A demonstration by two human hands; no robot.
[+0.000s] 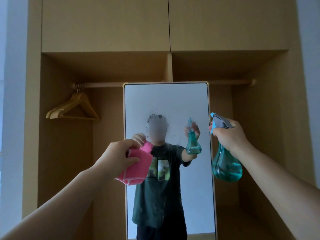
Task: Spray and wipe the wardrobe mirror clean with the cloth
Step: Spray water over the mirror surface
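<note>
A tall framed mirror [195, 104] stands in the middle of an open wooden wardrobe. Spray droplets speckle the glass near its upper centre. My left hand [117, 158] holds a folded pink cloth [138, 165] up at the mirror's left edge; I cannot tell whether the cloth touches the glass. My right hand [228, 137] grips the neck of a teal spray bottle [225, 165], just right of the mirror frame, with its nozzle pointing left. The bottle holds some liquid at the bottom. The mirror reflects a person with both hands raised.
Several wooden hangers [74, 108] hang on the rail [102, 84] at the left. The wardrobe's divider [168, 66] rises behind the mirror. Closed cupboard doors [105, 23] sit above. Pale walls flank the wardrobe on both sides.
</note>
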